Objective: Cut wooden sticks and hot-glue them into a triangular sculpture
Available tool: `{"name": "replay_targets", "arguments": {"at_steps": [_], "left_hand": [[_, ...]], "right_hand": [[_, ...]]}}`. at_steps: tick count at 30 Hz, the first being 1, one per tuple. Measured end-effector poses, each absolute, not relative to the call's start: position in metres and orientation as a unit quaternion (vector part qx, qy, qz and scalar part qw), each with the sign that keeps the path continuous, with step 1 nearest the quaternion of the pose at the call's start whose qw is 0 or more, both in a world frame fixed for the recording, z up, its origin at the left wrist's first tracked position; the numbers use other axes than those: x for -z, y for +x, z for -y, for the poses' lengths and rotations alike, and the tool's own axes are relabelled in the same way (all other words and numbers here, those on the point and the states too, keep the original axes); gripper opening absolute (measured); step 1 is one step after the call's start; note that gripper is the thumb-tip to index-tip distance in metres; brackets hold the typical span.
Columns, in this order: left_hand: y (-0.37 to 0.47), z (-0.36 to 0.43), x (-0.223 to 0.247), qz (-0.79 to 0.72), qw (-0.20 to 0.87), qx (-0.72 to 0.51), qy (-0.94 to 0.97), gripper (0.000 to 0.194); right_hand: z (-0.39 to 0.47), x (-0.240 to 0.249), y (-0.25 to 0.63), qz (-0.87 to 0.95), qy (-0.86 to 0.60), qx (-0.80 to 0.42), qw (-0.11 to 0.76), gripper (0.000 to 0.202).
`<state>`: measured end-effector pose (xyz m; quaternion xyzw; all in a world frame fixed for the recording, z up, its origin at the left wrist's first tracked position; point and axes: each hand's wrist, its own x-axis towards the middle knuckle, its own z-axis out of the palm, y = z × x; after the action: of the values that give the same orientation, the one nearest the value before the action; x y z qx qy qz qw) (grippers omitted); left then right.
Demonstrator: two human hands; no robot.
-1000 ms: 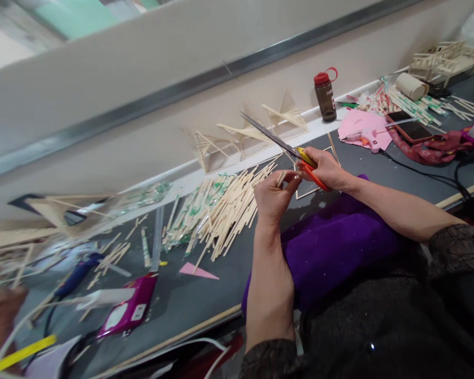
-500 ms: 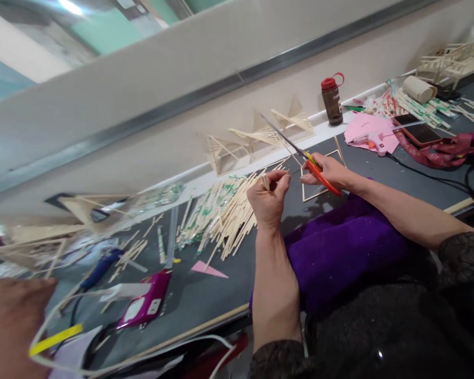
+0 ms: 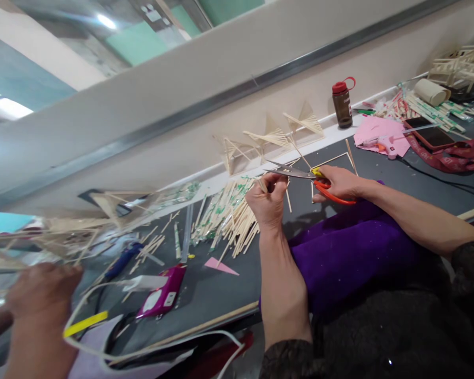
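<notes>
My right hand (image 3: 337, 184) wraps the scissors (image 3: 303, 173); my left hand's (image 3: 266, 202) fingers curl closed on a wooden stick (image 3: 263, 185) beside the blades, so I'd keep them clear.

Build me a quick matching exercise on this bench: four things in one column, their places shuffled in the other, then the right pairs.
1. Metal scissors with orange-and-yellow handles
2. Brown translucent bottle with red cap
3. Pale pink plastic glue gun
4. Glossy magenta plastic packet

A. Lying on a pink sheet
B. Near the dark grey bench's front edge
C. Held in the right hand
D. Upright by the wall

Pairs: 1-C, 2-D, 3-A, 4-B
</notes>
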<state>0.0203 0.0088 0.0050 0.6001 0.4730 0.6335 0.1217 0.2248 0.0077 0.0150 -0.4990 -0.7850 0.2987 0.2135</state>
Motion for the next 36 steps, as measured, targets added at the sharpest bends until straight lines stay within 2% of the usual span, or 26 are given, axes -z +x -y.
{"name": "replay_targets", "arguments": {"at_steps": [6, 12, 22, 29, 36], "left_hand": [[0.0186, -0.0077, -0.0070, -0.477, 0.102, -0.615, 0.620, 0.011], [0.0159, -0.0120, -0.0022, -0.481, 0.127, -0.600, 0.627, 0.012], [0.0150, -0.0097, -0.0053, -0.489, 0.150, -0.580, 0.634, 0.015], [0.0140, -0.0129, -0.0020, -0.481, 0.188, -0.593, 0.619, 0.012], [0.0152, -0.0131, -0.0020, -0.490, 0.189, -0.588, 0.615, 0.012]], "right_hand": [[-0.0077, -0.0144, 0.2244, 0.800, -0.497, -0.278, 0.186, 0.053], [-0.0077, -0.0145, 0.2243, 0.806, -0.497, -0.271, 0.174, 0.050], [-0.0092, -0.0100, 0.2247, 0.815, -0.482, -0.269, 0.176, 0.059], [-0.0057, -0.0121, 0.2232, 0.808, -0.489, -0.279, 0.171, 0.047], [-0.0040, -0.0116, 0.2226, 0.808, -0.484, -0.282, 0.183, 0.046]]}}
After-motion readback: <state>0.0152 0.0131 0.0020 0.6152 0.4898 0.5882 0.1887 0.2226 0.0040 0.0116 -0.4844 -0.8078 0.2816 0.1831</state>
